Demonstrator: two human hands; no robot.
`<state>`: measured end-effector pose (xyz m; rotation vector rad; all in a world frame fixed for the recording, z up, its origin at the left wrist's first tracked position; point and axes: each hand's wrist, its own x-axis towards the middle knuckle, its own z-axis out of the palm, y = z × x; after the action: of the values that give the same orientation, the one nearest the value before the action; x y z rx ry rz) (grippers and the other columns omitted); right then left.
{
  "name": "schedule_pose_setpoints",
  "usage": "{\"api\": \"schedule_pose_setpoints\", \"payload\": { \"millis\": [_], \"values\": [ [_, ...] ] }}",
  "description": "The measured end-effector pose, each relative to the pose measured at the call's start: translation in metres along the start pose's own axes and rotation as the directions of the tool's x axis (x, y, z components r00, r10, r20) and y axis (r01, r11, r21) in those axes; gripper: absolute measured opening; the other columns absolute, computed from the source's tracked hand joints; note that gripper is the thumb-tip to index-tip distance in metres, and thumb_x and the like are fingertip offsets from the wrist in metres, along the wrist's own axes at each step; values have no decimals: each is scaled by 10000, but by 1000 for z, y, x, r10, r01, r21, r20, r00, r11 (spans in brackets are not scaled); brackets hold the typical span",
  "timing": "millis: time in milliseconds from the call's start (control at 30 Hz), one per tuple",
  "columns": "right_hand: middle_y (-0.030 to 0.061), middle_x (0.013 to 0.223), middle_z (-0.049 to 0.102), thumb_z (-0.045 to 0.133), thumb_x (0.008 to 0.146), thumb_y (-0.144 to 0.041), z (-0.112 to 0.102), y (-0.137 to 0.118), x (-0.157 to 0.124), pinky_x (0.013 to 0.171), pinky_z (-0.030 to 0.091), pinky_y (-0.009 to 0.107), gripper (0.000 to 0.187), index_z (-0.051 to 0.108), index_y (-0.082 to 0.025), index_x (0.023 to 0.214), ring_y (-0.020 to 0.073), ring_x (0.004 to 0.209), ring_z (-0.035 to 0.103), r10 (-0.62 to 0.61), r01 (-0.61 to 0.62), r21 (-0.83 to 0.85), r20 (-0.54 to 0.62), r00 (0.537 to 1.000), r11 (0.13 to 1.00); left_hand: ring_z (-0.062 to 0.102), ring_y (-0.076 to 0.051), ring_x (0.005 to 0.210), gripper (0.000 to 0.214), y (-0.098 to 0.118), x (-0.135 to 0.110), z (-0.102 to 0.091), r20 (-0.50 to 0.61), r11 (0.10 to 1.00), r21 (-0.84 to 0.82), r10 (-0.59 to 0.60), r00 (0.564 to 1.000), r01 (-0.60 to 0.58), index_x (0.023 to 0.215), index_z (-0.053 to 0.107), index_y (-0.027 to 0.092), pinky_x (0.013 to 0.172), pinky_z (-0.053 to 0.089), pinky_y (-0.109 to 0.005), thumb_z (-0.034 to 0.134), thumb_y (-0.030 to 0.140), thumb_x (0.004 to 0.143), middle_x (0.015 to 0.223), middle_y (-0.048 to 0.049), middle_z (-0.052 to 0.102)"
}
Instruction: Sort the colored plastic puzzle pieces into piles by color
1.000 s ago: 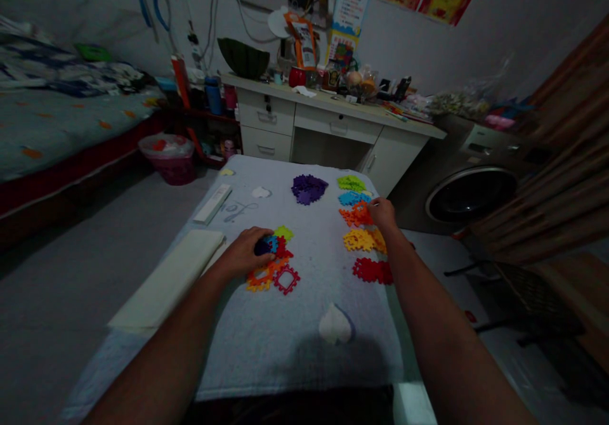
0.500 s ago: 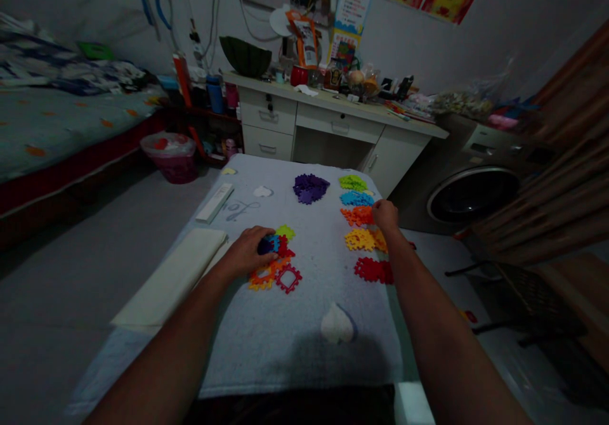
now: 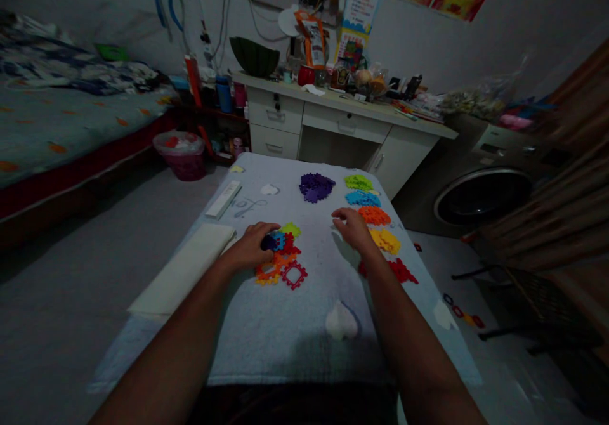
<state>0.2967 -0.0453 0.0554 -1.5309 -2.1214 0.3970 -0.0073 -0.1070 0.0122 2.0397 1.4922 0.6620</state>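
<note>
On the cloth-covered table (image 3: 304, 333), my left hand (image 3: 252, 246) is closed around a dark blue toothed plastic piece (image 3: 269, 242). A light blue piece (image 3: 278, 241) lies against it. Touching or close by are a lime piece (image 3: 290, 229), red pieces (image 3: 290, 243), orange pieces (image 3: 282, 260) and a red square frame (image 3: 294, 275). My right hand (image 3: 351, 225) hovers left of the orange pile (image 3: 374, 215), its fingers bent and slightly apart, with nothing visible between them. Its forearm partly covers the red pile (image 3: 402, 271); the yellow pile (image 3: 386, 241) lies beside the wrist.
Purple pieces (image 3: 316, 188) form a pile at the back middle. Lime (image 3: 358, 182) and light blue (image 3: 362, 198) piles sit at the back right. At left lie a white long box (image 3: 223, 200) and a folded cream cloth (image 3: 188, 273). A desk (image 3: 345, 124) stands behind.
My right hand has moved left, away from the orange pile, uncovering more of the yellow and orange pieces. My left hand keeps its place at the mixed pieces. The view has shifted slightly.
</note>
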Motion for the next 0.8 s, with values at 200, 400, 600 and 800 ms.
{"api": "schedule_pose_setpoints", "payload": {
  "millis": [200,400,600,800],
  "values": [
    [114,1287,605,640,821,-220,53,-59,-28,1047,361,392,434,592,-169,1249,224,1187,520,-254,229,133,216,943,964,561,-290,1153,649,5,0,-1,2,998,-52,19,1000,-19,1277,556,193,1029,433,-442,584,246,631,1232,-120,590],
    [113,1268,607,690,806,-291,72,-67,-33,1028,362,403,537,546,-158,1306,247,1164,493,-265,241,138,196,944,961,589,-272,1113,604,9,1,0,-34,996,-78,43,998,-46,1252,564,186,997,457,-426,585,259,653,1209,-106,619],
    [89,1204,626,655,794,-188,66,-63,-33,1005,376,390,416,591,-191,1205,232,1120,517,-233,213,159,120,965,964,555,-294,1146,575,9,3,7,-70,998,-24,60,996,-62,1246,572,177,1031,422,-454,603,295,684,1218,-111,615],
    [81,1146,634,601,743,-130,55,-58,-35,991,385,389,391,604,-190,1130,231,1099,509,-202,186,155,91,975,970,521,-309,1168,565,11,3,11,-53,997,34,73,996,-71,1246,578,199,1029,407,-470,644,362,709,1230,-103,613]
  ]
}}
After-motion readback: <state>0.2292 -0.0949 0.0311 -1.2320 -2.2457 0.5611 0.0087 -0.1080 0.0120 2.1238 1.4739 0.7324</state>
